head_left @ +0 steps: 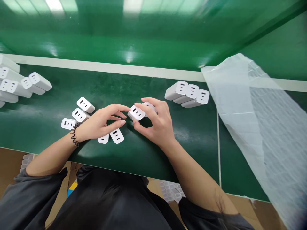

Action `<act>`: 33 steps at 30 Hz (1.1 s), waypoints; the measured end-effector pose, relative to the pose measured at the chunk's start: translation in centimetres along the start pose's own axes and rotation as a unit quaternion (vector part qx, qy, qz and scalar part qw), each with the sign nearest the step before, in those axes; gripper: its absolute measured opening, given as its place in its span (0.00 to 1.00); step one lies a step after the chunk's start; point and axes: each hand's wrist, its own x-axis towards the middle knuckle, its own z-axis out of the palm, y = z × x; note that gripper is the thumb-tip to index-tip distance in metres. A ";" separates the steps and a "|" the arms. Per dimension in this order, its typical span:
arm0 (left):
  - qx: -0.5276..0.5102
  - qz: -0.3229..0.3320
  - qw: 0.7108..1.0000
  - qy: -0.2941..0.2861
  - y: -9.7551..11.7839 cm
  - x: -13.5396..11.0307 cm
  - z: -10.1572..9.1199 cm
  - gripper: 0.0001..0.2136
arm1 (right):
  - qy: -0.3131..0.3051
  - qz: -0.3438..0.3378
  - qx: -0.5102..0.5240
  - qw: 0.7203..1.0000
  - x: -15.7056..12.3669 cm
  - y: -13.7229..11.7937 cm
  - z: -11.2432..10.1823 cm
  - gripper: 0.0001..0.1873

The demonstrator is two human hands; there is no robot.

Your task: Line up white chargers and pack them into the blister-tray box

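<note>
My right hand (pixel 157 123) grips a white USB charger (pixel 137 113) between thumb and fingers, its port face turned up toward me. Just behind it, partly covered by the fingers, is a second white charger (pixel 150 106). My left hand (pixel 105 121) has its fingers apart and holds nothing; its index fingertip reaches the left edge of the gripped charger, and whether it touches I cannot tell. Under and around the left hand lie several loose chargers, among them one at the back (pixel 85 104) and one near the thumb (pixel 117 136). A black coiled band circles the left wrist.
Three chargers (pixel 192 93) lie side by side at the right. More chargers (pixel 21 84) are grouped at the far left. A translucent plastic sheet (pixel 254 124) drapes over the table's right side. Along the back runs a pale strip (pixel 107 67) below a green panel. Cardboard boxes show below the front edge.
</note>
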 end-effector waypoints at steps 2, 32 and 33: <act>0.014 0.010 1.000 0.005 0.2 0.0 -0.1 0.16 | -0.006 0.021 -0.006 1.000 0.0 0.4 -0.1 0.26; -0.225 -0.008 0.944 -0.242 -0.8 0.2 0.5 0.28 | -0.010 0.048 -0.023 0.999 -0.1 2.3 0.1 0.22; -0.241 -0.005 0.940 -0.243 -0.8 0.2 0.5 0.28 | -0.004 0.040 -0.023 0.999 -0.1 2.3 0.1 0.21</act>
